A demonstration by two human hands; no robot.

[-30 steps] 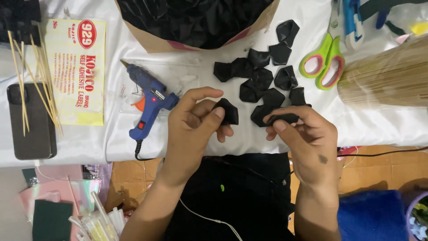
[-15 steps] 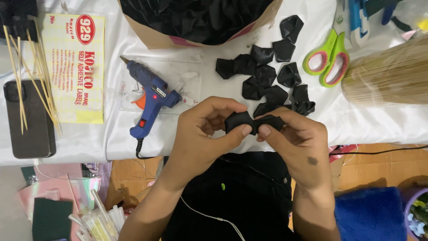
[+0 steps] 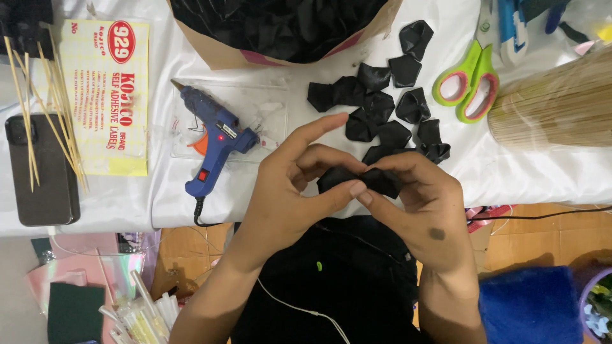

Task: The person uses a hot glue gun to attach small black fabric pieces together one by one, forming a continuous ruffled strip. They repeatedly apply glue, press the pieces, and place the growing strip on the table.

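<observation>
Left hand (image 3: 287, 191) and right hand (image 3: 421, 204), apart a second ago, now together, pinching black fabric pieces (image 3: 360, 179) joined, right of blue glue gun (image 3: 213, 137).

glue gun (image 3: 213, 137) left of fabric pieces (image 3: 389, 108)

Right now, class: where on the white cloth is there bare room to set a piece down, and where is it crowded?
Free: the strip between the sheet of labels and the blue glue gun, and the stretch right of the black pieces, below the bundle of sticks. Crowded: around the pieces, the green scissors and the box.
</observation>
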